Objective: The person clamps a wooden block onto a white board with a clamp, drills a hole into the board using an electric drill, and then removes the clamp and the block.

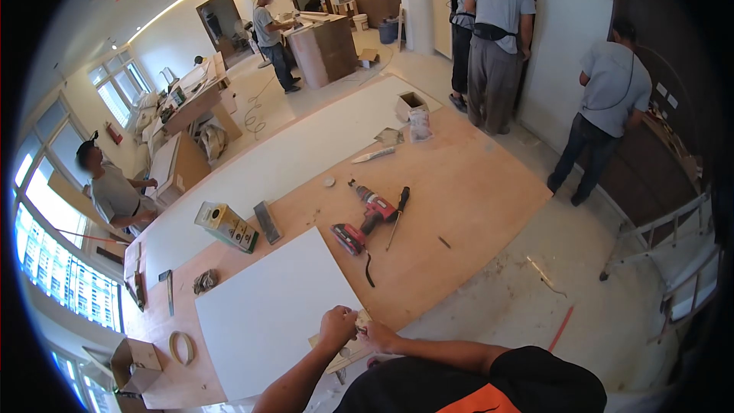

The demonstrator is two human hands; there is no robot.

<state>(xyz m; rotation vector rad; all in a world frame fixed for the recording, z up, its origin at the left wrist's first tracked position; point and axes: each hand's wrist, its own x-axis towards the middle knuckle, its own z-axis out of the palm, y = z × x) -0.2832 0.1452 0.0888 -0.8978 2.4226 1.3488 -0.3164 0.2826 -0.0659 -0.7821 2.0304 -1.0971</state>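
Note:
My left hand [338, 327] is closed near the front edge of the white panel [275, 298]. Close beside it, my right hand [378, 336] is closed too, and the two meet around a small pale piece [362, 323] too small to make out. A light strip with round marks [345, 353] lies just below them at the panel's edge. Farther up the wooden table [451, 214] rest a red cordless drill [373, 210] and a screwdriver [397, 214] with a dark handle.
A metal can [227, 226], a grey block [267, 222], a hammer [168, 291] and a tape roll [182, 348] lie on the left. An open small box [411, 105] stands at the far end. Several people work around the room. A ladder [657, 233] stands right.

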